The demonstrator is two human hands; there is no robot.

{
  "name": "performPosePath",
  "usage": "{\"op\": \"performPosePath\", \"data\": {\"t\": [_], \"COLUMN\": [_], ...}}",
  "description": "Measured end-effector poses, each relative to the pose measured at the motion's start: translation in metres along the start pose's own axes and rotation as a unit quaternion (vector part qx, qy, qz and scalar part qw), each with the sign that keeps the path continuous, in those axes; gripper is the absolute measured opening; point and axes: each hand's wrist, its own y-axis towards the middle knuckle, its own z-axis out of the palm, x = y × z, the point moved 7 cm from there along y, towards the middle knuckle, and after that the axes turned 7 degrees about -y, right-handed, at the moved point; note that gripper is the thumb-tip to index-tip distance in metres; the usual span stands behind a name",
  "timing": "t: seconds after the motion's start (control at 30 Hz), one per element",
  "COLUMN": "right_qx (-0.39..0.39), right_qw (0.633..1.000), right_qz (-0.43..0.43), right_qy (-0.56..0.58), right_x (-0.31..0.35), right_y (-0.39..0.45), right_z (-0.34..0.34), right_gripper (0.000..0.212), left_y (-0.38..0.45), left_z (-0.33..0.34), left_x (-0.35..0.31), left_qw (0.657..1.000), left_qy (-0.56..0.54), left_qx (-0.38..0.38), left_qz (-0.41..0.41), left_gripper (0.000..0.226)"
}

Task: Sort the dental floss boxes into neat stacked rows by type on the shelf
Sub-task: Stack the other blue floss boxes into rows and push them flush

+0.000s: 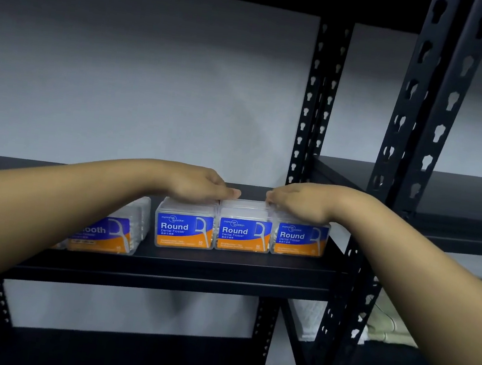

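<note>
Now both hands down on top of the row of three Round boxes. Left hand [199, 187] laid over the left Round box [184, 230], fingers [227, 193] held together and fairly straight, tips reaching toward the middle Round box [243, 233]. Right hand [298, 202] resting over the right Round box [299, 239], fingers close together and bent slightly, tips at the middle box's right top edge. Cannot tell whether either thumb hooks behind a box. Between the two sets of fingertips, the middle box's clear lid left bare. Well to the left of the left fingers, under the forearm, a Smooth box [104, 233] standing apart on the same black shelf [222, 271], turned at an angle.

Judging by looks: small clear hard-plastic cases, light, stiff, smooth-sided and probably slippery, likely to slide on the shelf at a nudge. Best taken by the two short sides between thumb and fingers, or squared up by flat pressure on the tops and fronts. Row sides touching or nearly so, no second layer yet.
</note>
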Motion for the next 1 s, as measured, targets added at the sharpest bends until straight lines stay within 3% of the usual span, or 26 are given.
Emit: {"op": "performPosePath", "data": {"t": [0.17,0.33,0.57,0.77,1.0], "right_qx": [-0.036,-0.098,-0.186,-0.218,-0.234], "right_qw": [0.997,0.989,0.980,0.974,0.969], "right_qz": [0.016,-0.001,0.012,0.037,0.049], "right_qy": [0.065,0.107,0.076,0.056,0.059], "right_x": [-0.001,0.003,0.003,0.005,0.002], "right_y": [-0.005,0.001,0.004,-0.001,-0.001], "right_z": [0.006,0.016,0.021,0.021,0.023], "right_gripper": [0.054,0.052,0.032,0.048,0.043], "left_y": [-0.004,-0.004,-0.002,-0.004,0.004], "left_z": [0.004,0.015,0.018,0.016,0.025], "left_x": [-0.004,-0.005,-0.008,-0.010,-0.018], "left_qw": [0.996,0.992,0.984,0.984,0.967], "left_qy": [0.067,0.085,0.114,0.113,0.122], "left_qx": [-0.048,-0.088,-0.119,-0.127,-0.214], "left_qz": [0.015,0.040,0.062,0.061,0.062], "left_gripper": [0.058,0.052,0.047,0.047,0.039]}}
